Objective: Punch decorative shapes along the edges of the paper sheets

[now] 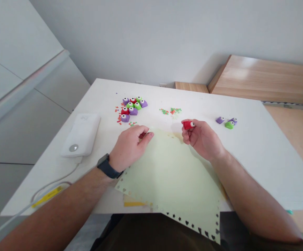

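Note:
My left hand, with a dark watch on the wrist, pinches the upper left corner of a pale green paper sheet. Small hearts and stars are punched along the sheet's lower and side edges, and its near corner hangs over the table edge. In my right hand is a red craft punch with a white-and-black top, held above the sheet's upper right corner. Several purple, green and red craft punches stand in a cluster beyond my left hand.
Three more punches sit at the right of the white table. Orange and green paper bits lie scattered near the middle. On the left are a white power bank with a cable and a yellow strip.

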`<state>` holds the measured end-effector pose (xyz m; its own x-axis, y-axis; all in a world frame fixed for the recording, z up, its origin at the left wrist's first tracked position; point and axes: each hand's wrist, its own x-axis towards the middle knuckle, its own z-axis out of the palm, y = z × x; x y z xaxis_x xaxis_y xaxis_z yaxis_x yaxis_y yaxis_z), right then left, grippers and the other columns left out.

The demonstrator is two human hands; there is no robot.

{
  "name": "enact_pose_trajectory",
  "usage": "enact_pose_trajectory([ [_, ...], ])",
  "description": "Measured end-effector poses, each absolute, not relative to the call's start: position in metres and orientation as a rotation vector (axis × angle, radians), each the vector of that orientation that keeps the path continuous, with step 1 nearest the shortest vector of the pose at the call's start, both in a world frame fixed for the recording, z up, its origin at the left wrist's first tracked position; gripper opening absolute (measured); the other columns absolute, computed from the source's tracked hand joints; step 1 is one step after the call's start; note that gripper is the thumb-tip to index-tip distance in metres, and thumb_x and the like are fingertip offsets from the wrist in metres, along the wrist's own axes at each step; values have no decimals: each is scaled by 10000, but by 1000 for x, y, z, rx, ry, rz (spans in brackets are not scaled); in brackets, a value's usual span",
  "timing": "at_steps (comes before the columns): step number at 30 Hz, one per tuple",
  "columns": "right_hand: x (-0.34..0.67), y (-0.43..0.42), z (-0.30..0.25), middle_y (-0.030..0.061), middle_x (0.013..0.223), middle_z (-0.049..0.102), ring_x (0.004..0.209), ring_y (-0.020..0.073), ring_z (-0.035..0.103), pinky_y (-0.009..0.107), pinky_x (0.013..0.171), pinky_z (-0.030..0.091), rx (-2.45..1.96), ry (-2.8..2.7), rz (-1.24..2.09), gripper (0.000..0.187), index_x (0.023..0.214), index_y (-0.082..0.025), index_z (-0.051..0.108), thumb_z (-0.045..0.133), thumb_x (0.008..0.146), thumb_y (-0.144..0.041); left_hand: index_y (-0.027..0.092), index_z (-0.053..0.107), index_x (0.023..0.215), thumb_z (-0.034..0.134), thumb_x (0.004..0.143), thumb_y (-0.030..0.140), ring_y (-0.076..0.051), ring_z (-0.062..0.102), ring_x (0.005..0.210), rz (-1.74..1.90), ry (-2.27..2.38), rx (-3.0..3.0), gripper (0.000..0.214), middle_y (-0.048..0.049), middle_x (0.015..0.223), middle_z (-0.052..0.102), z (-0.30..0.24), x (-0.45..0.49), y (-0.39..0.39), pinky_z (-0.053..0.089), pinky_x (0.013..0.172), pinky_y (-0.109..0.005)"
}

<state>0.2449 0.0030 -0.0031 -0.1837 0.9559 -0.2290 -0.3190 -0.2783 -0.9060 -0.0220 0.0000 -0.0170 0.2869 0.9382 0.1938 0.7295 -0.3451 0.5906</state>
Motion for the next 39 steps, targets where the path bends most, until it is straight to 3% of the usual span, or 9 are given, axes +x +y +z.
enact_pose_trajectory([
  [4,246,0,-5,7,842,594,675,134,520,275,570,405,-1038,-1024,1586,361,971,-193,655,725,916,-543,202,601,829,575,1002,427,-145,529,648,735,1513,2059,285,16,744,616,-10,-23,0,373,617,-288],
  [13,257,3,-9,2,906,673,785,125,576,275,711,471,-1218,-1370,1262,400,1052,-183,693,853,840,-483,213,536,839,544,1030,457,-121,467,610,775,1418,1934,311,62,663,519,-7,-22,-3,355,607,-268],
  [21,258,0,-5,46,1054,733,950,178,634,335,889,493,-1229,-1503,1424,390,1133,-215,729,819,876,-494,209,606,875,583,1012,491,-119,494,617,819,1446,1893,315,51,688,579,-4,-21,-4,376,613,-266],
  [31,259,-2,-2,58,1076,741,936,193,643,361,869,500,-1278,-1533,1461,404,1168,-214,749,773,909,-524,204,641,900,584,1004,519,-129,513,602,819,1460,1858,337,33,708,632,-5,-21,-2,386,593,-270],
  [39,259,-3,0,74,1126,752,981,208,656,373,901,507,-1278,-1580,1474,409,1185,-204,750,753,927,-522,205,628,872,588,1001,513,-115,472,577,798,1495,1870,336,49,668,575,-6,-21,-3,350,577,-277],
])
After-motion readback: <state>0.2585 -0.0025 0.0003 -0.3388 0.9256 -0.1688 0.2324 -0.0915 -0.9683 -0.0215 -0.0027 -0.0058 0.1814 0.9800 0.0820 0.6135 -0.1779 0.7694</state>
